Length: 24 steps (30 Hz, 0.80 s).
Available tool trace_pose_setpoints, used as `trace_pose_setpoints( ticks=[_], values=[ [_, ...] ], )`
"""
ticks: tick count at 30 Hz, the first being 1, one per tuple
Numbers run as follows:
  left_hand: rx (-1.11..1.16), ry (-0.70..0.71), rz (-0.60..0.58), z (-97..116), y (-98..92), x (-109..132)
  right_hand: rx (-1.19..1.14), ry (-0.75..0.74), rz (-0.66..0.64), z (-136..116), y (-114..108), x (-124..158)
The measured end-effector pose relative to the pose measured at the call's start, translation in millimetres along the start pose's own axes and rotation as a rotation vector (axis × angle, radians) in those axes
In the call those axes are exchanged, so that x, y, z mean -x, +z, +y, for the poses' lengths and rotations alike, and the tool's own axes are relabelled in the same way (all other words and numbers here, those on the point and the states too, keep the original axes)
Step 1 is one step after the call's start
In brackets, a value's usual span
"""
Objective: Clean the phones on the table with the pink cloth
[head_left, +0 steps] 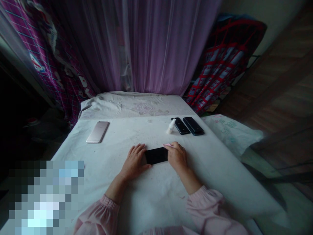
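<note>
A black phone (156,155) lies flat on the white cloth-covered table (146,195) right in front of me. My left hand (134,160) rests at its left end, fingers curled round the edge, thumb against the near side. My right hand (176,155) presses on its right end with a small pink cloth (167,145) pinched under the fingertips. Both sleeves are pale pink.
A rose-gold phone (97,132) lies face down at the far left. A small white bottle (171,126) stands beside two dark phones (180,125) (193,125) at the far right. Purple curtains hang behind; a red patterned blanket (225,62) drapes at right.
</note>
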<state>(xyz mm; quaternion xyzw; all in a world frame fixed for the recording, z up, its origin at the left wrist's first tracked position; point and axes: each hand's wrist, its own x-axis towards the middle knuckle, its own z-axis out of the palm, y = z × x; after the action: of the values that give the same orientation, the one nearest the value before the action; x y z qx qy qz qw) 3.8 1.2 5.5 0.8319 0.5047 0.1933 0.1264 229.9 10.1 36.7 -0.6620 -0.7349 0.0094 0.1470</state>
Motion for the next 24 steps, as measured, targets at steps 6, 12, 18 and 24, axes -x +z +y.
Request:
trace_pose_setpoints(
  ticks=[6, 12, 18, 24],
  values=[
    [0.003, 0.019, 0.012, -1.7, 2.2, 0.1, -0.015, -0.163, -0.058, -44.1, 7.4, 0.2],
    [0.005, 0.004, 0.035, -1.9, 4.5, 0.3, -0.003, -0.239, -0.055, -61.9, 15.0, 5.0],
    [0.002, 0.0, 0.012, -0.5, 0.3, -0.4, -0.031, -0.277, -0.034, -56.7, 12.0, 25.2],
    [0.009, 0.008, 0.043, 0.6, 0.6, 0.0, -0.058, -0.295, -0.01, -50.0, 4.9, 54.0]
  ],
)
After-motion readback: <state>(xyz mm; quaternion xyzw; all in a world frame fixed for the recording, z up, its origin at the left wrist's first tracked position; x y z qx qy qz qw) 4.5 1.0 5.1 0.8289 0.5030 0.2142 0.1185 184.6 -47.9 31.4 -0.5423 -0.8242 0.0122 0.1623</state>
